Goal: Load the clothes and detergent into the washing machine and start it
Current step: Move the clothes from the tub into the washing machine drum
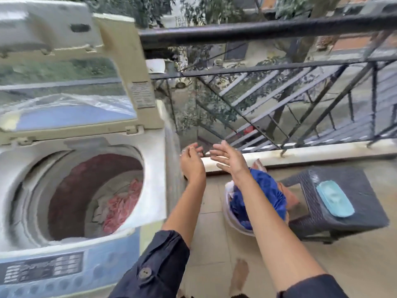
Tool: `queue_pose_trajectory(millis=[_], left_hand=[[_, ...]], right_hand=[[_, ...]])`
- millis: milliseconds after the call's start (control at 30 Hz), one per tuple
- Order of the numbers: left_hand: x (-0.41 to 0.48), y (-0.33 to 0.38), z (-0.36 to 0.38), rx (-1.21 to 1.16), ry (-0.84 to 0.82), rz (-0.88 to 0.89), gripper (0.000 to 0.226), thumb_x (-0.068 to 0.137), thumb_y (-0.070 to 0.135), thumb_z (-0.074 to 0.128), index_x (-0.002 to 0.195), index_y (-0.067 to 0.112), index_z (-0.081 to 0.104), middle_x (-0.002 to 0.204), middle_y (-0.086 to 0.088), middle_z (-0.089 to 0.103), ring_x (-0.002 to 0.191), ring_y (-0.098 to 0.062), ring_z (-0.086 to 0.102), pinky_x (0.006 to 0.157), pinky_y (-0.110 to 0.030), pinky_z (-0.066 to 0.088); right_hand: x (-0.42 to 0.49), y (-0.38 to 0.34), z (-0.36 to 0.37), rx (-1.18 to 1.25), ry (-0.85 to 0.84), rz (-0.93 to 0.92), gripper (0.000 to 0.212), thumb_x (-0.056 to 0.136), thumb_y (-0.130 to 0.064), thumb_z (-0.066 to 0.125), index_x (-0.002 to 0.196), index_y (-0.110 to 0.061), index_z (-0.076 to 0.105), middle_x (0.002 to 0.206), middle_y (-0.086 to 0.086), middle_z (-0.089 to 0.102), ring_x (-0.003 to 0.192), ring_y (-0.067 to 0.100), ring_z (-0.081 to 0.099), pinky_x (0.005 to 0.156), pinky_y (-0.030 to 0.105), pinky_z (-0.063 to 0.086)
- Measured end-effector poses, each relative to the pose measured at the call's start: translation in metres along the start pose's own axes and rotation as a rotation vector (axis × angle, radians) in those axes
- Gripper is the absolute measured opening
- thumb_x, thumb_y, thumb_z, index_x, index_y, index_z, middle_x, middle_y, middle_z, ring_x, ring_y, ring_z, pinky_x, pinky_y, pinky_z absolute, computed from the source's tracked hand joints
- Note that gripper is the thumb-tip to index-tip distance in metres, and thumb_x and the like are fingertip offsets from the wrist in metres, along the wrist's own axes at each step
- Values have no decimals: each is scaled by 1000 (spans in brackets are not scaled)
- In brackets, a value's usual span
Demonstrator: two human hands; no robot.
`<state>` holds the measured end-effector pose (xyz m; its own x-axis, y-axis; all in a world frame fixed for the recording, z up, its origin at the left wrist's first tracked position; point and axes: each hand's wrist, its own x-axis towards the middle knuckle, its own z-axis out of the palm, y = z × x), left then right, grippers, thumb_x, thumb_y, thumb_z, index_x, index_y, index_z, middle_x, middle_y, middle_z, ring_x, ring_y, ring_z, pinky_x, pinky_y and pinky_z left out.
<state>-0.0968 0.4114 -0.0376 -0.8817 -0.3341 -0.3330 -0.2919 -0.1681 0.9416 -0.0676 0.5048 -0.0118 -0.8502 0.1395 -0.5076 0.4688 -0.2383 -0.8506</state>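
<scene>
A top-loading washing machine [81,190] stands with its lid [71,82] up; pink and white clothes [120,207] lie in the drum. More laundry, mostly a blue garment [268,190], sits in a white basin [236,224] on the floor by the machine's right side. Both hands, left hand [191,161] and right hand [229,157], hover open and empty above it. Loading looks partly done; detergent and starting remain.

We see the washing machine [81,190] cut off at the left edge. Our right arm hides part of the blue clothes [270,190]. The buttons [43,269] look blurry.
</scene>
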Motion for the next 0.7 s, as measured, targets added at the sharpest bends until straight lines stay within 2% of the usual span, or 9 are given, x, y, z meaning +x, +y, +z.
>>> queue_pose_trajectory(millis=[67, 200, 267, 333, 400, 500, 600, 700], left_hand=[[-13, -26, 35, 18, -19, -59, 24, 95, 8, 38, 95, 10, 62, 84, -10, 64, 66, -12, 58, 83, -36, 48], [-34, -72, 89, 46, -9, -173, 22, 95, 15, 41, 91, 16, 62, 80, -3, 64, 65, -10, 57, 71, -32, 45], [-38, -97, 111, 81, -11, -198, 24, 95, 16, 40, 97, 10, 63, 78, -1, 64, 65, -12, 57, 69, -33, 46], [-37, -122, 127, 141, -31, -197, 22, 93, 20, 42, 89, 15, 63, 84, -5, 67, 72, -19, 59, 80, -42, 50], [-35, -152, 142, 197, -50, -223, 16, 91, 25, 46, 82, 23, 59, 85, -2, 68, 83, -21, 62, 93, -49, 49], [-28, -192, 158, 275, -76, -249, 15, 92, 27, 48, 83, 21, 59, 86, -2, 69, 92, -24, 65, 95, -50, 49], [-10, -243, 173, 355, -67, -257, 24, 94, 25, 49, 96, 6, 64, 100, -12, 71, 101, -30, 64, 95, -44, 49], [12, -295, 182, 434, -70, -259, 27, 94, 22, 49, 110, 4, 63, 110, -13, 67, 105, -29, 61, 90, -31, 44]], right_hand=[[6, 3, -45, -5, 42, 20, 43, 98, -38, 36, 120, -8, 58, 106, 5, 62, 79, 8, 60, 73, 26, 40], [17, 16, -124, 88, 142, 84, 40, 98, -36, 39, 122, -11, 59, 102, 4, 63, 81, 7, 60, 85, 32, 39], [25, 25, -157, 155, 196, 110, 36, 97, -36, 40, 120, -14, 59, 103, 3, 63, 82, 6, 60, 78, 30, 40], [33, 36, -182, 193, 246, 140, 33, 98, -34, 40, 118, -15, 58, 108, 5, 62, 83, 7, 60, 78, 31, 39], [42, 55, -206, 184, 296, 148, 37, 97, -34, 41, 121, -10, 58, 112, 5, 62, 93, 14, 60, 89, 37, 35], [57, 89, -236, 176, 351, 145, 34, 97, -33, 42, 119, -14, 58, 115, 4, 63, 105, 16, 56, 93, 38, 32], [88, 135, -261, 180, 428, 142, 23, 97, -30, 44, 109, -18, 59, 115, 5, 64, 106, 16, 56, 87, 34, 34], [126, 187, -284, 189, 483, 140, 28, 95, -25, 48, 118, -13, 59, 126, 10, 61, 108, 15, 55, 77, 24, 39]])
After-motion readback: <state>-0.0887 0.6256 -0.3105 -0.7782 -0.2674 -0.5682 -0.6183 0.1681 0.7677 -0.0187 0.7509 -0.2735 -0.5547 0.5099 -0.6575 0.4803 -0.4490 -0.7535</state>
